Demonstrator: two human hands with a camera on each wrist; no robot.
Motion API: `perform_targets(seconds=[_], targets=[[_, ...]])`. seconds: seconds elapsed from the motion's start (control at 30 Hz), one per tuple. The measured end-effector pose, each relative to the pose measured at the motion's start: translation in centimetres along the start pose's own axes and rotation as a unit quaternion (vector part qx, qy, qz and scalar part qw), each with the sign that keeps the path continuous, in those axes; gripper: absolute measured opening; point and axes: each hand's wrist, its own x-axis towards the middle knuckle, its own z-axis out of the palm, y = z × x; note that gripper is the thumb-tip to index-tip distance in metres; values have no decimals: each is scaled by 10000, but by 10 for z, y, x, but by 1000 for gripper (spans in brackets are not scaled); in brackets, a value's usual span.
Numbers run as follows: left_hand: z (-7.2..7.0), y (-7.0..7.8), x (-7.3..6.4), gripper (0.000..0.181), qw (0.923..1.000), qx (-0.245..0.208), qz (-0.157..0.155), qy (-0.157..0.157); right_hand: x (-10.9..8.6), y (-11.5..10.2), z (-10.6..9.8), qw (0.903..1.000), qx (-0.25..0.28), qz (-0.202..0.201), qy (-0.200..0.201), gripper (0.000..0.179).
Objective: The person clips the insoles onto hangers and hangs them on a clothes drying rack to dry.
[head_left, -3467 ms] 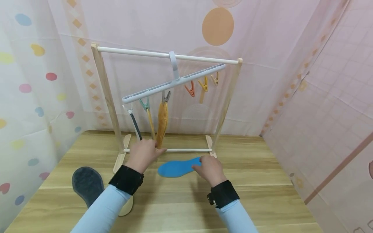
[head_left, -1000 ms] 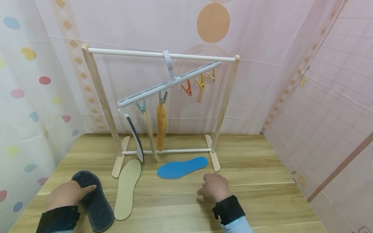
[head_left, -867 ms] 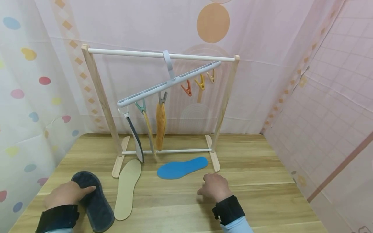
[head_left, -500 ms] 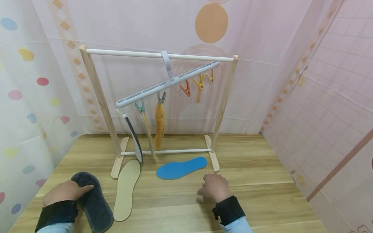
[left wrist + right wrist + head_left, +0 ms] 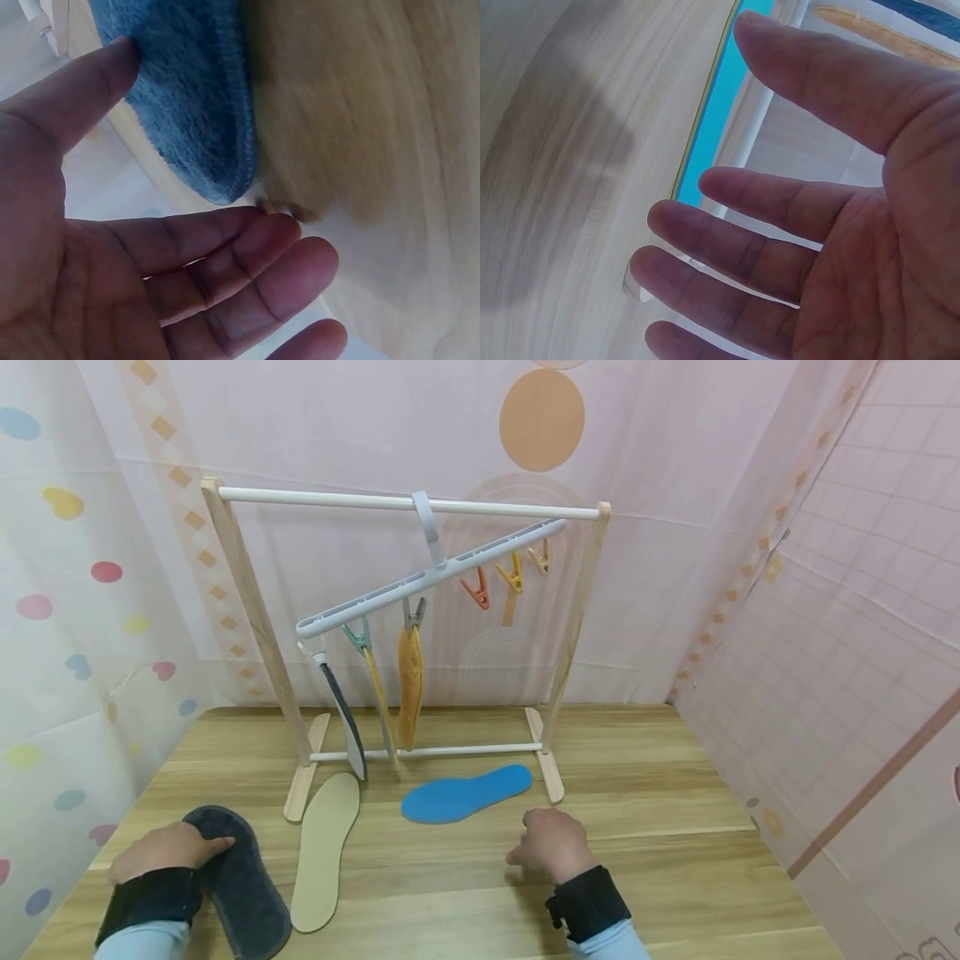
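At the front left, my left hand (image 5: 161,852) is at the upper end of a dark grey fuzzy insole (image 5: 247,893) lying on the table. In the left wrist view the thumb overlaps the fleecy pile of this insole (image 5: 187,97), while the other fingers lie loosely bent just past its end. My right hand (image 5: 553,843) hovers low over the wood at the right with spread, relaxed fingers and holds nothing. Just beyond it lies a blue insole (image 5: 465,795), which also shows past the fingers in the right wrist view. A beige insole (image 5: 326,852) lies beside the grey one.
Behind stands a wooden rack (image 5: 258,618) with a white top bar (image 5: 322,497). A tilted grey clip hanger (image 5: 390,593) hangs from it; its left clips hold a dark-edged insole (image 5: 343,718), a thin yellowish one (image 5: 378,693) and a tan fuzzy one (image 5: 410,685). Orange (image 5: 480,589) and yellow clips (image 5: 513,574) dangle at right.
My left hand has gone from the hanging insoles down to the grey insole at front left. My right hand has left the blue insole's tip and drawn back toward the front.
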Motion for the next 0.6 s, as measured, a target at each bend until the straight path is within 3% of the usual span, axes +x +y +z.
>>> perform_targets(seconds=[0.17, 0.3, 0.5, 0.6], targets=[[-1, 3, -3, 80, 9999, -46, 47, 76, -1, -1, 0, 10000, -14, 25, -10, 46], [-1, 3, 1, 80, 9999, -127, 43, 60, -2, -2, -1, 10000, -4, -21, 8, 45], [-2, 4, 8, 74, 9991, -155, 354, 163, -3, -2, 0, 10000, 3, -36, 1, 43], [-2, 7, 11, 69, 9990, -194, 325, 233, -3, -2, 0, 10000, -18, -34, -2, 42]])
